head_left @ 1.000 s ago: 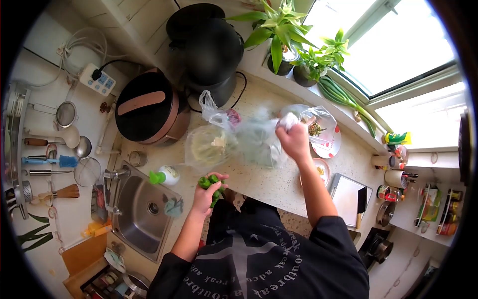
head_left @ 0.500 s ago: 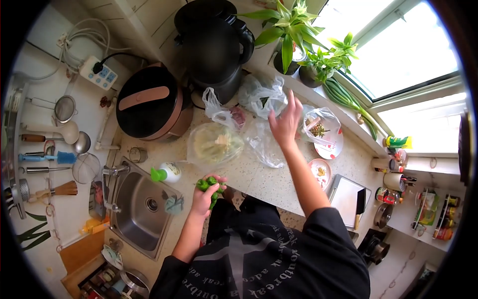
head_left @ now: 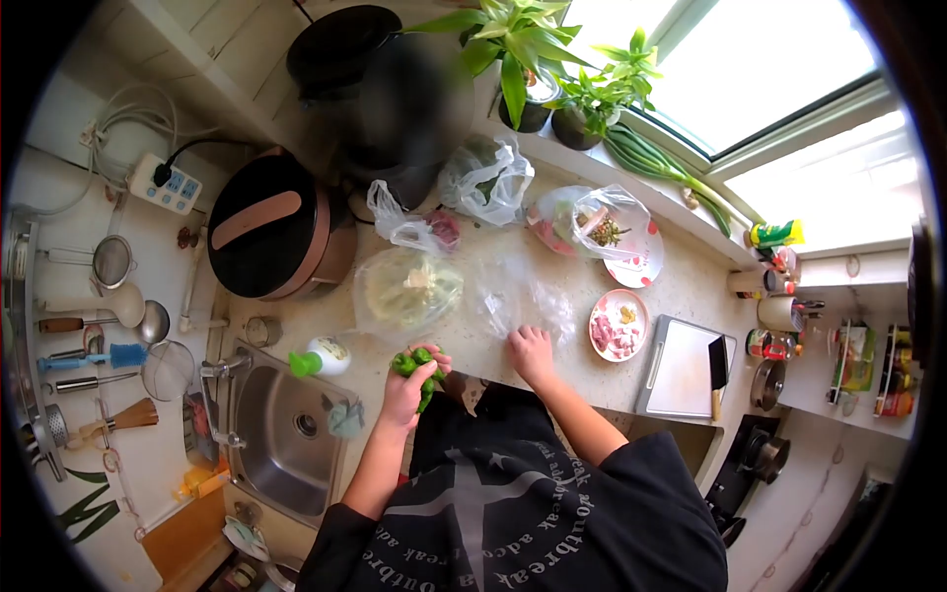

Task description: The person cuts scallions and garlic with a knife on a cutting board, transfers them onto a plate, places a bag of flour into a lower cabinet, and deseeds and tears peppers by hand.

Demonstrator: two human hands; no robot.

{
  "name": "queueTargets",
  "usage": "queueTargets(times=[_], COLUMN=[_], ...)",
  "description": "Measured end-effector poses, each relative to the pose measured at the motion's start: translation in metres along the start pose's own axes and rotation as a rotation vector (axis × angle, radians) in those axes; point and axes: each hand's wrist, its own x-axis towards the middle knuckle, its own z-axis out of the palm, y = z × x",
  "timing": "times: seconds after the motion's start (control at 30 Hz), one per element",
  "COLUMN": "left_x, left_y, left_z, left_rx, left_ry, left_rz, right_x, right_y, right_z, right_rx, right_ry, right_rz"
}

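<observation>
Several green peppers (head_left: 425, 397) are bunched in my left hand (head_left: 402, 393), whose fingers are closed around them near the counter's front edge. At the edge of a thin clear plastic bag (head_left: 508, 296) is my right hand (head_left: 533, 353), its fingers curled and seemingly gripping the film. Left of that bag sits a larger clear bag of pale green vegetables (head_left: 409, 291). Behind lie a knotted bag (head_left: 488, 183) with something green inside and a small bag of reddish food (head_left: 444, 229).
A sink (head_left: 286, 434) and a green-topped pump bottle (head_left: 321, 357) are on the left. To the right are a plate of cut meat (head_left: 619, 326), a cutting board (head_left: 676, 370) and a knife (head_left: 717, 370). A rice cooker (head_left: 271, 227) stands behind.
My right hand has come back from the rear bags toward the counter's front edge. The thin clear bag has spread and shifted rightward. My left hand keeps the peppers. The view has swung slightly right.
</observation>
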Motion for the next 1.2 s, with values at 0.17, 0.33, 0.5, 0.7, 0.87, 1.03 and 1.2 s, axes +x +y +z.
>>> queueTargets(times=[0.17,0.33,0.5,0.7,0.87,1.03,1.2], left_x=[0.001,0.008,0.02,0.022,0.024,0.027,0.034], left_y=[-0.003,-0.004,0.003,0.018,0.025,0.013,-0.013], left_z=[0.002,0.012,0.034,0.067,0.082,0.108,0.142], left_rx=[0.011,0.03,0.218,0.567,0.924,0.984,1.13], left_ry=[-0.046,-0.131,-0.309,-0.474,-0.574,-0.608,-0.531], left_rz=[-0.036,-0.077,-0.053,0.189,0.425,0.329,0.41], right_x=[-0.046,-0.057,-0.03,0.01,0.014,0.004,-0.021], right_y=[-0.001,-0.02,-0.044,-0.099,-0.089,-0.061,-0.012], right_z=[-0.006,-0.05,-0.113,-0.21,-0.219,-0.226,-0.22], right_rx=[0.003,0.17,0.587,1.146,0.978,1.091,1.316], right_ry=[0.002,0.151,0.195,0.057,0.049,0.047,0.024], right_rz=[0.071,0.18,0.182,0.341,0.143,0.211,0.297])
